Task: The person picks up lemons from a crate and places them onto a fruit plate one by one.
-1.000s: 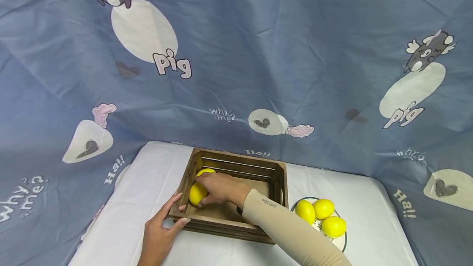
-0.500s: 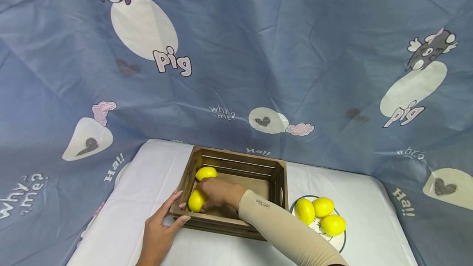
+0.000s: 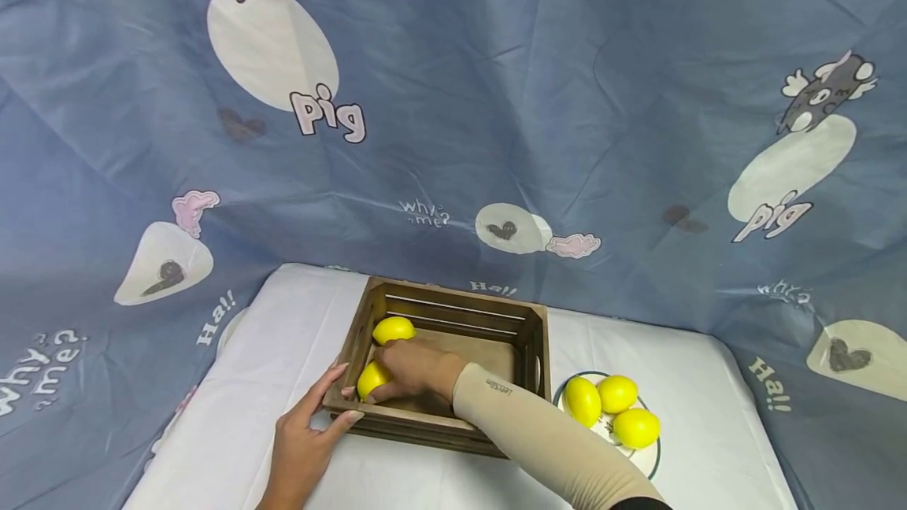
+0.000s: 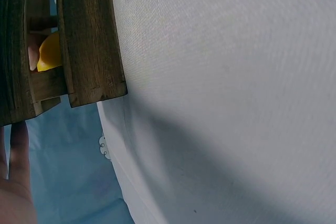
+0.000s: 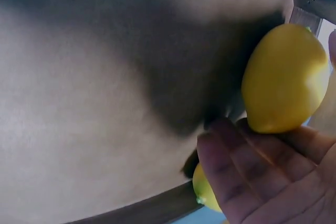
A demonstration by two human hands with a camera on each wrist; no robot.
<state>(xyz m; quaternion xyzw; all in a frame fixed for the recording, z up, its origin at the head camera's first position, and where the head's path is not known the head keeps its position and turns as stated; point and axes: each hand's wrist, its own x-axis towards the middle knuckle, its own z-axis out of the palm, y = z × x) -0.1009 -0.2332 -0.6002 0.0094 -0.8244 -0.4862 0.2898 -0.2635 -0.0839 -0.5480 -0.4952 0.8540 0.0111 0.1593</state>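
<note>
Lowered a little since 1 second ago, the held lemon (image 3: 372, 378) now sits deep in the near-left corner of the wooden crate (image 3: 496, 324), just in front of a 2nd lemon (image 3: 394, 329) by the far slats. The right hand (image 3: 413, 369) curls its fingers over the held lemon. The left hand (image 3: 305, 439) braces the crate's near-left corner with straight fingers. To finish well, I judge the fruit should touch the floor before the fingers ease off, so it does not roll. Beside the crate, a plate (image 3: 650, 467) carries 3 lemons (image 3: 611, 409) on the white tablecloth (image 3: 708, 392).
</note>
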